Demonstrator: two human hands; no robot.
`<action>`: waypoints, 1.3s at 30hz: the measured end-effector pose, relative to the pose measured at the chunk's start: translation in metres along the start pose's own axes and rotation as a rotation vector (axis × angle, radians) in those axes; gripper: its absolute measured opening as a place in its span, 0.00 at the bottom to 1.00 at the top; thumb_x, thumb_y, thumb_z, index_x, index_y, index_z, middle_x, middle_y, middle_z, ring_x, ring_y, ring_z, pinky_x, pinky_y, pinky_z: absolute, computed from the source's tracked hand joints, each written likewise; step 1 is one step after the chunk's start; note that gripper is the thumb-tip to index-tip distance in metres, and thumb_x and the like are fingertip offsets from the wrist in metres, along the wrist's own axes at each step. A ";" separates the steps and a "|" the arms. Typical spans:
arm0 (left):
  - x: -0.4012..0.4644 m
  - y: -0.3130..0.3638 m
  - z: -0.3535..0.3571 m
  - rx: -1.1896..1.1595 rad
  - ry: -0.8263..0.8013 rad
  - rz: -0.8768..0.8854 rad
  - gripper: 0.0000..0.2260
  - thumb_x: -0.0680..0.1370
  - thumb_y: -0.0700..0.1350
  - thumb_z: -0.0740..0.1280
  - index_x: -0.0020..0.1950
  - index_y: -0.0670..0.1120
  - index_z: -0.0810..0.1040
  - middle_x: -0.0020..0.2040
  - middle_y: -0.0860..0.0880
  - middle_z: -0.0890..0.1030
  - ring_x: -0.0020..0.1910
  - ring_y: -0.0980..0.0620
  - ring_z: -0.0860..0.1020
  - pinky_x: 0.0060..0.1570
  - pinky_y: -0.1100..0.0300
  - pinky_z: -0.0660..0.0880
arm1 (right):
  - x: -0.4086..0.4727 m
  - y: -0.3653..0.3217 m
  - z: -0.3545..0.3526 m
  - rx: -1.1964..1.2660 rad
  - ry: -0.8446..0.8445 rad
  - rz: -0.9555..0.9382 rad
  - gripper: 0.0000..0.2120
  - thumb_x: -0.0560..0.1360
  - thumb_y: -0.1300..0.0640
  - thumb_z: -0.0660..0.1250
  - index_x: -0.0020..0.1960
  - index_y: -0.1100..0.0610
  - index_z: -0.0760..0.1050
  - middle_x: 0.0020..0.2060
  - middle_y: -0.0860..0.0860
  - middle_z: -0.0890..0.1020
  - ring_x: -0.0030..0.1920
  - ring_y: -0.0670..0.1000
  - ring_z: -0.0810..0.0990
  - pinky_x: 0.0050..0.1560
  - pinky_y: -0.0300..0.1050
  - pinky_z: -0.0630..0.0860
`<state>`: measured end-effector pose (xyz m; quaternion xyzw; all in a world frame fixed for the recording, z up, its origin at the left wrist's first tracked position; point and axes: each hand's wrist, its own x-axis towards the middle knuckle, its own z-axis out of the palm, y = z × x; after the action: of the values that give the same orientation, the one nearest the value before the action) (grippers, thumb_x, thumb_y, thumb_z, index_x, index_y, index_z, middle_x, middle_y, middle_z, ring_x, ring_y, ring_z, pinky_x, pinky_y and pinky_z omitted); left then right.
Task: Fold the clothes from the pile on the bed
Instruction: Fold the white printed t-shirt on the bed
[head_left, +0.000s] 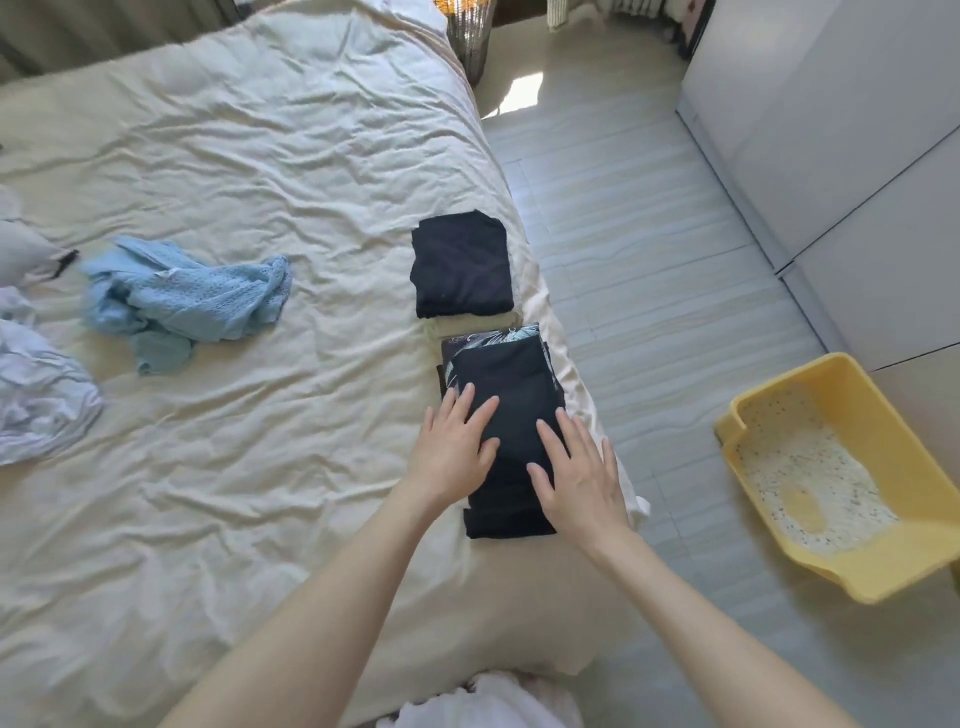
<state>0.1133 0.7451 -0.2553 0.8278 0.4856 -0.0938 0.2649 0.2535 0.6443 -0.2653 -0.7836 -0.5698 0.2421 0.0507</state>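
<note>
Both the left hand (451, 448) and right hand (581, 480) lie flat, fingers released, pressing a folded dark garment (506, 415) atop the stack at the bed's (249, 156) right edge. Next, judging by what remains: fetch the blue knit top (187, 299).

A home bedroom: a wide bed (260, 156) under a rumpled cream cover, pale wardrobe doors (831, 130) along the wall, and a yellow litter tray (883, 561) on the floor.

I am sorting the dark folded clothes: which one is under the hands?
The nearer dark folded garment, lying on a leaf-print piece; both hands, left hand and right hand, press it. The farther black one lies untouched.
</note>
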 end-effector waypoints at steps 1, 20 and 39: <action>-0.018 -0.005 -0.006 -0.035 0.045 -0.015 0.24 0.82 0.50 0.55 0.77 0.52 0.54 0.78 0.47 0.49 0.77 0.47 0.45 0.73 0.49 0.47 | -0.003 -0.008 -0.006 -0.018 0.022 -0.046 0.26 0.81 0.47 0.55 0.77 0.50 0.53 0.77 0.50 0.50 0.77 0.50 0.46 0.74 0.54 0.43; -0.444 -0.234 0.000 -0.434 0.631 -0.694 0.24 0.82 0.50 0.56 0.77 0.53 0.54 0.78 0.51 0.48 0.77 0.51 0.42 0.75 0.54 0.44 | -0.156 -0.352 0.075 -0.158 -0.072 -0.763 0.27 0.80 0.45 0.55 0.77 0.50 0.53 0.77 0.50 0.54 0.77 0.51 0.47 0.75 0.55 0.43; -0.537 -0.433 0.029 -0.680 0.564 -0.846 0.24 0.81 0.50 0.57 0.77 0.51 0.54 0.78 0.49 0.47 0.77 0.50 0.42 0.74 0.53 0.46 | -0.159 -0.536 0.222 -0.306 -0.288 -0.747 0.27 0.81 0.45 0.54 0.76 0.52 0.55 0.75 0.50 0.59 0.77 0.51 0.51 0.75 0.53 0.48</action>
<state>-0.5272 0.4926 -0.2087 0.4251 0.8264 0.1921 0.3152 -0.3464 0.6404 -0.2183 -0.4799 -0.8452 0.2269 -0.0621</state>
